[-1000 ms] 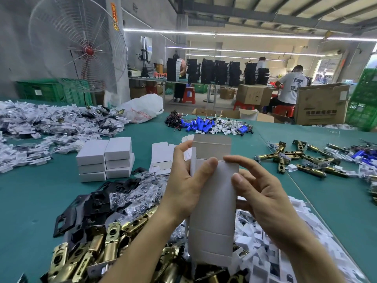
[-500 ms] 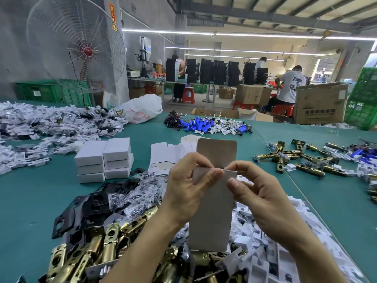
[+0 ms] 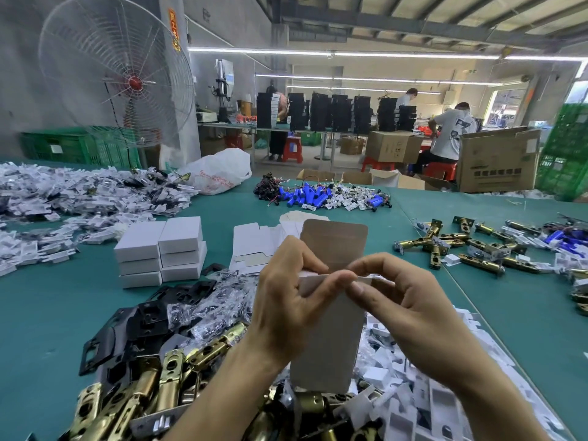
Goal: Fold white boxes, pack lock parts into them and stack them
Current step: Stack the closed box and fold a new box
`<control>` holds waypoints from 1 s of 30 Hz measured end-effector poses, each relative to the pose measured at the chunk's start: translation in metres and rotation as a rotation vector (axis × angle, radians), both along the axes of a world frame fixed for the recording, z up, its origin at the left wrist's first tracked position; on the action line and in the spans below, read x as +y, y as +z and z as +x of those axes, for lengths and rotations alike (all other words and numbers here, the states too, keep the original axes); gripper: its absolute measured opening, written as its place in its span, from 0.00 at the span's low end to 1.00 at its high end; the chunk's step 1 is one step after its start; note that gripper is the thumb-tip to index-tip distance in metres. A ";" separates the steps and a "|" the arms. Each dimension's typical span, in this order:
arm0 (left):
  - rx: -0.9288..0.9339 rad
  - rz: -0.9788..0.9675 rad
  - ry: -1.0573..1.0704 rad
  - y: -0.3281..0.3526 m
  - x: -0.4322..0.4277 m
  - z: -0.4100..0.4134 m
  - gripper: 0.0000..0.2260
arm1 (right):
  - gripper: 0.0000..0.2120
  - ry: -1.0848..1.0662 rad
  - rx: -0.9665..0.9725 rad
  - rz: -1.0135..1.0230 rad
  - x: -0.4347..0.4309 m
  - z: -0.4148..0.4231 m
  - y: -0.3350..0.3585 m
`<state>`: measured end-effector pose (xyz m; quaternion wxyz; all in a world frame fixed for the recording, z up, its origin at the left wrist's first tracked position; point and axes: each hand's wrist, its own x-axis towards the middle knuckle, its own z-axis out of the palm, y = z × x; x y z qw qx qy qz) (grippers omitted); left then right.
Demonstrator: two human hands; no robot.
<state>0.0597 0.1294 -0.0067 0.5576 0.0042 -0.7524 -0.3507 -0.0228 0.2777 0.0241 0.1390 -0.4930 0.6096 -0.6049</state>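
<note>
Center frame, both hands, left (image 3: 286,300) and right (image 3: 410,310), pinch box (image 3: 327,338) top edge to fold its flap (image 3: 334,240).

Your left hand (image 3: 286,300) and right hand (image 3: 410,313) have come closer together on the white box (image 3: 327,345), and your thumbs now almost touch. The top flap (image 3: 334,240) has opened upward and shows its brown inside.

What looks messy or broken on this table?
Nothing looks broken. The stack of white boxes is slightly uneven: its top boxes do not line up with the ones below. The brass latches on the right lie criss-crossed, not in rows.
</note>
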 end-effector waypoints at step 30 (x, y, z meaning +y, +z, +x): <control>-0.499 -0.075 0.013 0.001 0.008 0.006 0.38 | 0.14 -0.355 -0.012 -0.248 -0.002 -0.005 -0.002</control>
